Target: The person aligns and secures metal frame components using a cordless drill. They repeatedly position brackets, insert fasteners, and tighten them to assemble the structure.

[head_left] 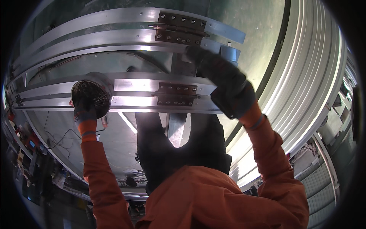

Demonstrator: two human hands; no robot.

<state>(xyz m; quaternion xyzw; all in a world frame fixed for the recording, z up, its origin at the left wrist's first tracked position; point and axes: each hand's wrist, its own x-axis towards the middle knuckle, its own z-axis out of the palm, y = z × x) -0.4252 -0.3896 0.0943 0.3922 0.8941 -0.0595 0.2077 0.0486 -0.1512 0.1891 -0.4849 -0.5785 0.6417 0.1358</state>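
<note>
My left hand (84, 111), in a dark glove with an orange cuff, reaches into a round tub (108, 88) of small metal screws (98, 95). Its fingers are hidden among the dark contents. The tub stands on the near pair of aluminium rails. My right hand (244, 100), also gloved, is wrapped round the grip of a dark cordless drill (219, 70). The drill points to the far left, its nose close to the far hinge plate (181, 29); I cannot tell whether it touches. A second dark hinge plate (177, 94) lies on the near rails.
Silvery aluminium rails (95, 39) run across in front of me, in a far and a near pair. A large stack of long pale profiles (305, 76) curves along the right side. Cables (57, 147) lie at lower left. A metal crosspiece (177, 128) passes between my legs.
</note>
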